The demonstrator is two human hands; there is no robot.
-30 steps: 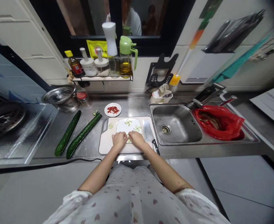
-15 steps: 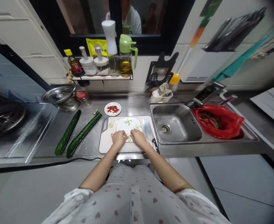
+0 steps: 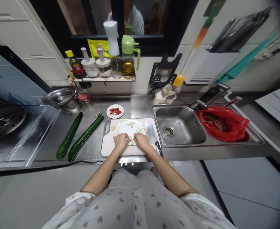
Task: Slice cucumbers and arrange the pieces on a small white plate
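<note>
Across the kitchen runs the steel worktop (image 3: 140, 109), sink (image 3: 181, 117) set in on the right, and the cutting board (image 3: 108, 144) sits by the worktop's front edge. Off the board's left edge, two cucumbers (image 3: 86, 137); on it, a white plate (image 3: 124, 130), with a knife (image 3: 150, 132) along its right edge. Left hand (image 3: 121, 140) and right hand (image 3: 141, 140) meet over the plate's front edge, fingers curled; whether either pinches anything, can't tell. Between them, a fan of slices (image 3: 131, 140)! Shaping that front fan looks like the step in hand; the next move calls for light fingertips.
</note>
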